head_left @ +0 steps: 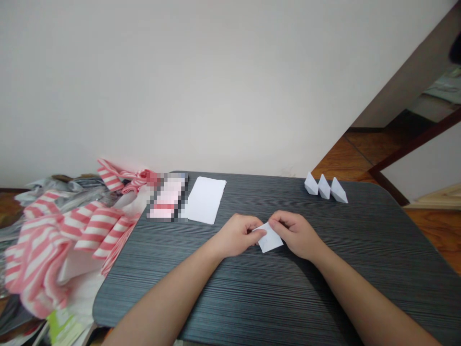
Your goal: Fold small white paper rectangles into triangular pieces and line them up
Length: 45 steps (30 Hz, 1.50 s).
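White folded paper (271,240) was pinched between the left hand (236,235) and right hand (295,234), fingers curled, near the centre of the table (252,298); probably mid-fold, creases partly hidden. 3 folded paper wedges (324,187) stood along the far edge.

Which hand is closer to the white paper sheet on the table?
Left. The left hand sits in front of the white paper sheet and to its right, apart from it; the right hand is farther right, across the small folded paper both hands hold.
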Each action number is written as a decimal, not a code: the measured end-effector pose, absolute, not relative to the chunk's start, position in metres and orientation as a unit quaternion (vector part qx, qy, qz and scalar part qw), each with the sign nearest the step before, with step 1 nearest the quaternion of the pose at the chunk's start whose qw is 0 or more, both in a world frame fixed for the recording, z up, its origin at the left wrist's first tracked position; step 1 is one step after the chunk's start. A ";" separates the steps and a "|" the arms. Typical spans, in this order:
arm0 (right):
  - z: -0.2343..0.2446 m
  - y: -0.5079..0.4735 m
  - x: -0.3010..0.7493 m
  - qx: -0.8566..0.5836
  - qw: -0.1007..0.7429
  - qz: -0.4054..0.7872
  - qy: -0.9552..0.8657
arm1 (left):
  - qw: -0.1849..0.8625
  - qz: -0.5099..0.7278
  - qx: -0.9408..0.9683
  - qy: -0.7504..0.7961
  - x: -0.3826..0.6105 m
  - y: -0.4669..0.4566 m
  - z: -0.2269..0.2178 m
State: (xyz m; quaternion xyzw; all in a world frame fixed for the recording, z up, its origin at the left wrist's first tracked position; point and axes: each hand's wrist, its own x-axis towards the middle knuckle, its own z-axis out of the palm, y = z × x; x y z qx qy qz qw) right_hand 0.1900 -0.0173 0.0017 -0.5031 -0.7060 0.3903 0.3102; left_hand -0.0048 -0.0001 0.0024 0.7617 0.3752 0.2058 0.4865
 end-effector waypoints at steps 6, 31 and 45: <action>0.000 -0.017 0.191 -0.510 0.307 0.415 -0.689 | 0.550 0.228 0.703 0.390 -0.004 0.000 0.002; -0.011 -0.018 0.193 -0.526 0.324 0.475 -0.627 | 0.622 0.265 0.623 0.394 -0.001 0.002 -0.007; -0.006 -0.019 0.192 -0.531 0.272 0.456 -0.660 | 0.636 0.270 0.605 0.395 -0.002 0.003 -0.006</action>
